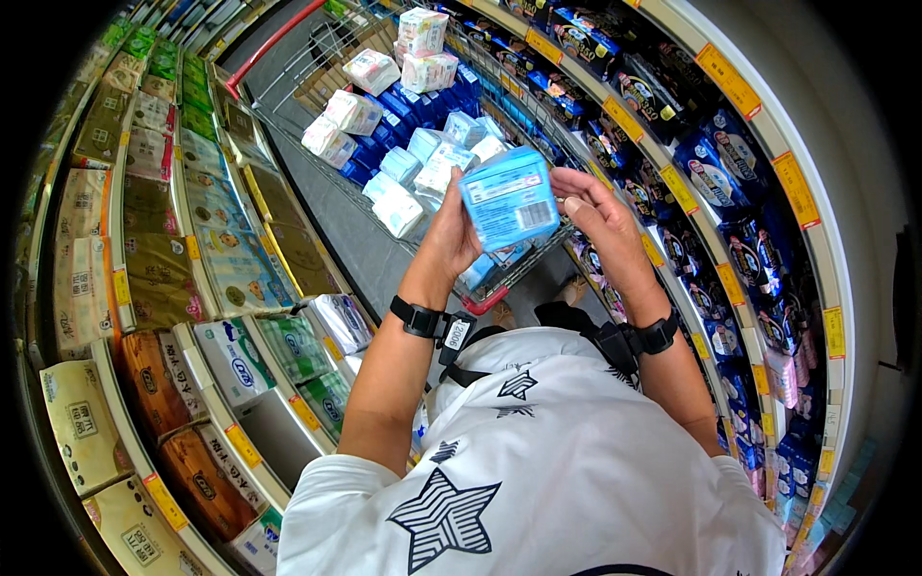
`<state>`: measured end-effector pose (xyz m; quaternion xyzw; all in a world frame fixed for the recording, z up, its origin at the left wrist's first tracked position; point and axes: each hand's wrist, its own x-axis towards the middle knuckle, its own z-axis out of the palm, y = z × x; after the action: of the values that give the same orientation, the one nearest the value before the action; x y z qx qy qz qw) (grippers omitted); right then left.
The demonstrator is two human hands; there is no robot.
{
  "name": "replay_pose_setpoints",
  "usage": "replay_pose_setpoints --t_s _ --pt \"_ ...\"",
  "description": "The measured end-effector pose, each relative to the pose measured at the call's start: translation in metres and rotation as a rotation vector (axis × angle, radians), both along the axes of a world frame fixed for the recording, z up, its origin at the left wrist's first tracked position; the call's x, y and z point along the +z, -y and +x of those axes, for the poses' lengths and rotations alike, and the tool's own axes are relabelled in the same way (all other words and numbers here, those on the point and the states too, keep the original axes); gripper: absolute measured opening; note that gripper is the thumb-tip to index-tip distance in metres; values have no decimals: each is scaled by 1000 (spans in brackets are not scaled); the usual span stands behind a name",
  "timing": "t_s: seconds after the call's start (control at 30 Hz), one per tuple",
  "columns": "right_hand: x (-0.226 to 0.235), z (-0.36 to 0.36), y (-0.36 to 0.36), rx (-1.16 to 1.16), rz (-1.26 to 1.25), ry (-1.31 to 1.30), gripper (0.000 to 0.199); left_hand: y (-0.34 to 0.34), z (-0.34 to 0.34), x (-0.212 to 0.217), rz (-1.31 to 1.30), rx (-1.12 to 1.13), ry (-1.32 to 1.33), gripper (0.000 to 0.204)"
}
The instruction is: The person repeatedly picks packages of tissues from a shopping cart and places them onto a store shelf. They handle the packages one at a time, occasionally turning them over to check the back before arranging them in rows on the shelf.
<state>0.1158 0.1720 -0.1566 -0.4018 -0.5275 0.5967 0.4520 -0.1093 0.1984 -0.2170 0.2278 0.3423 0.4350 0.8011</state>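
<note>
My left hand (454,230) grips a light blue soft plastic pack (509,206) by its left side, holding it up over the near end of a shopping cart. The pack's printed side with a barcode panel faces me; what is inside it cannot be seen. Beside its right edge is my right hand (610,226), fingers loosely bent and apart, the tips close to or just touching the pack. Below and beyond, the wire cart (288,130) carries white-and-blue packs (423,173), dark blue packs (399,120) and pale pink-and-white packs (351,112).
Shelves of tissue packs (154,274) line the left side, with a gap (279,432) in the nearest row. On the right, curved shelves hold dark blue and black packs (715,168) behind yellow price tags (728,79). The cart's red handle (485,300) is close to my body.
</note>
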Motion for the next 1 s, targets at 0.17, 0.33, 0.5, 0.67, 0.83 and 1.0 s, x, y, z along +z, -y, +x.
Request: replay_pose_setpoints --t_s 0.17,0.33,0.5,0.67,0.83,1.0 --pt "-12 3 -3 -100 -65 17 53 7 5 21 66 25 -79 56" --pt "-28 8 -7 -72 -133 -31 55 9 5 23 138 -22 -169 49" --pt "-35 9 -5 -135 -311 -179 50 11 5 22 143 29 -240 54" --pt "-39 15 -8 -95 -336 -291 46 14 5 26 155 33 -282 58" --pt "-45 18 -8 -80 -358 -365 45 12 6 27 159 17 -317 61" --pt "-47 22 -7 -60 -361 -426 44 14 7 30 172 9 -379 47"
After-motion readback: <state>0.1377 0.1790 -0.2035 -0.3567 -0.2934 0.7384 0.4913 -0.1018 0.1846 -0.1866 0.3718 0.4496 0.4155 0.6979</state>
